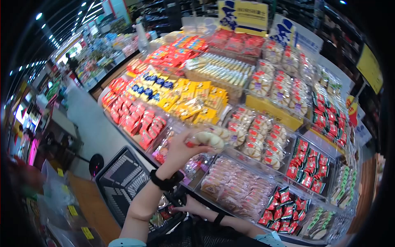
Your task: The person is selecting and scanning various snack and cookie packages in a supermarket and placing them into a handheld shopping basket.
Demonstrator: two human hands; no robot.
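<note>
Raised over the display, my left hand (183, 146) is closed around a clear pack of pale round pastries (209, 140), with the thumb and fingers on its left end. A black watch (166, 180) is on that wrist. Lower down, my right hand (192, 206) is closed at the dark handle (177, 199) of a shopping cart (123, 173); its grip is partly hidden. Just right of the held pack lie similar packs of round pastries with red labels (257, 136). Below it is a bin of pink-wrapped packs (238, 185).
Clear dividers split the stepped display. Yellow packets (201, 94), red packets (135, 117) and red-and-green packets (284, 210) fill other bins. Yellow and white signs (242, 16) stand behind. To the left are an aisle floor (88, 119) and a brown counter edge (88, 197).
</note>
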